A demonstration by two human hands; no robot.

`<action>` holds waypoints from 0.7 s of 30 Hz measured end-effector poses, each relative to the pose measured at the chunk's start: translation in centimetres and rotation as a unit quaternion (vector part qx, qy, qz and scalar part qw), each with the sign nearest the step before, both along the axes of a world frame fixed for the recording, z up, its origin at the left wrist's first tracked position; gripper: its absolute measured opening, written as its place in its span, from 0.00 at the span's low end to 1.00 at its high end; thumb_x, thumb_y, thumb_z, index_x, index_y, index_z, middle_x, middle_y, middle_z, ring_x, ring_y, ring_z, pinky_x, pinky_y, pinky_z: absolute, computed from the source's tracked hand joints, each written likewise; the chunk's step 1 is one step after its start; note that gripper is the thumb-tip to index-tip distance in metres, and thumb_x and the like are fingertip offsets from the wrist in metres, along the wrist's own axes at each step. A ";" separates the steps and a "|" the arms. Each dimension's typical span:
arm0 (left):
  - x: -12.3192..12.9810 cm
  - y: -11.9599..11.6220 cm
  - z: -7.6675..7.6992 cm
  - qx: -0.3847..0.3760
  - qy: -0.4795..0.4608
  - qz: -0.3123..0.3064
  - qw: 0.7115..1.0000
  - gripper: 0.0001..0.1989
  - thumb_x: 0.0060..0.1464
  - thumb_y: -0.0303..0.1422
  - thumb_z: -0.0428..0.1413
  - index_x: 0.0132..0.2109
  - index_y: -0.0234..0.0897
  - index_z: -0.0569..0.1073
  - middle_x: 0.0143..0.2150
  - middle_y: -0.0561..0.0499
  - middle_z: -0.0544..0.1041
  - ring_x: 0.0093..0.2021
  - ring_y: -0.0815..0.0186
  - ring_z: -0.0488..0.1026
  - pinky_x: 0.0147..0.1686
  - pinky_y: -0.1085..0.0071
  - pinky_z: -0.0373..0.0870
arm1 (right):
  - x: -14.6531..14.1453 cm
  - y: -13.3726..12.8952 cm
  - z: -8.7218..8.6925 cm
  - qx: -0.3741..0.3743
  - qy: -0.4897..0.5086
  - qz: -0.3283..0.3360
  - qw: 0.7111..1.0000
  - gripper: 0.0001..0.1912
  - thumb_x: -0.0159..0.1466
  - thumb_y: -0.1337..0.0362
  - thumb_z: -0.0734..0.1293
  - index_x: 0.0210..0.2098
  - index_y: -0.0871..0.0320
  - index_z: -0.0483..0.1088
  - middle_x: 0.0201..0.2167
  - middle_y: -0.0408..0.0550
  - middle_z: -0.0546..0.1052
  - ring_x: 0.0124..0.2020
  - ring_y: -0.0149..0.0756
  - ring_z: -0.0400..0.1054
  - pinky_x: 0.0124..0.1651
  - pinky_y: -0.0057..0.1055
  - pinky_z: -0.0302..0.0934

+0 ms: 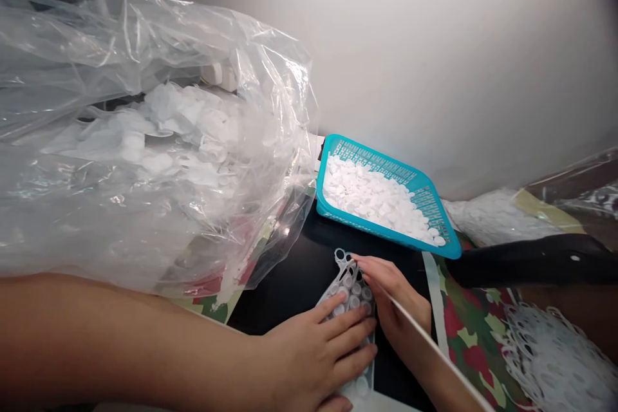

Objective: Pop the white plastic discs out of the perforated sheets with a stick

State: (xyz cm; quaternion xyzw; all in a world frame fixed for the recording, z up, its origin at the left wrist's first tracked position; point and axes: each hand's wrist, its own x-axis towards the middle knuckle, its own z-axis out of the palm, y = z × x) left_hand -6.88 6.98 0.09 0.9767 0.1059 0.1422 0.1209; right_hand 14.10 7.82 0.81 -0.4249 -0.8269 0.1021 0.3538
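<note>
Punched sheet (348, 290) on black surface (294, 296), white discs (355, 301) sitting in its holes. Left hand (313, 357) flat on it, fingers spread; right hand (393, 293) pinching its far edge. Beyond sheet: teal basket (367, 228) of discs; beyond and left: plastic bag (145, 219) of discs.

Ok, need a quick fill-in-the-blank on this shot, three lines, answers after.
The right hand grips a holed plastic sheet on a ____ surface.
The other hand presses on that sheet, palm ____.
A clear plastic bag of white discs lies to the ____ of the teal basket.

black; down; left
</note>
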 end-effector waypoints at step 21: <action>-0.2 0.3 0.0 -0.019 -0.013 -0.013 1.000 0.28 0.66 0.42 0.45 0.65 0.27 0.60 0.65 0.42 0.64 0.67 0.55 0.55 0.68 0.58 0.42 | 1.0 -0.4 0.1 0.002 -0.042 0.075 0.996 0.18 0.65 0.75 0.62 0.52 0.55 0.70 0.47 0.51 0.79 0.50 0.40 0.74 0.48 0.37 0.74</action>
